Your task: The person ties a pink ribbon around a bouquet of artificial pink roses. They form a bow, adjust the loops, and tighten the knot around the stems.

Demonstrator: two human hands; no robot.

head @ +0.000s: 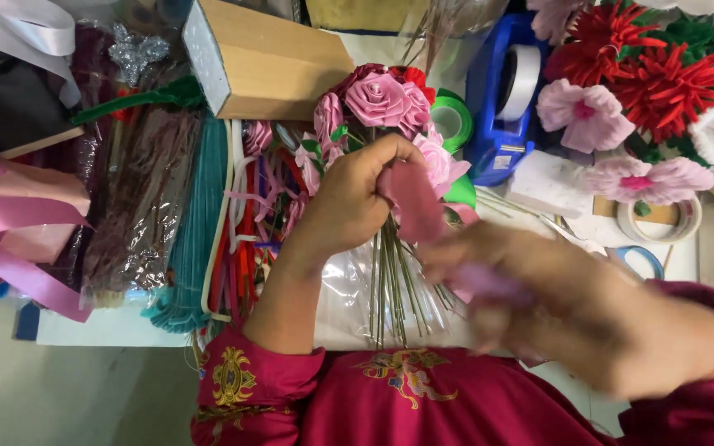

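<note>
Ribbon-rose bouquet (pixel 390 107) in left hand (pixel 349 198) above cluttered white table (pixel 92 326); right hand (pixel 522 289) blurred.

Box (pixel 270 62) behind bouquet (pixel 382 103); tape dispenser (pixel 502 99) right.

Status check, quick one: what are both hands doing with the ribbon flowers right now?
Left hand closed round the flower bunch and its green stems. Right hand blurred, pinching pink ribbon beside the bunch. Pipe cleaners lie left, apart.
</note>
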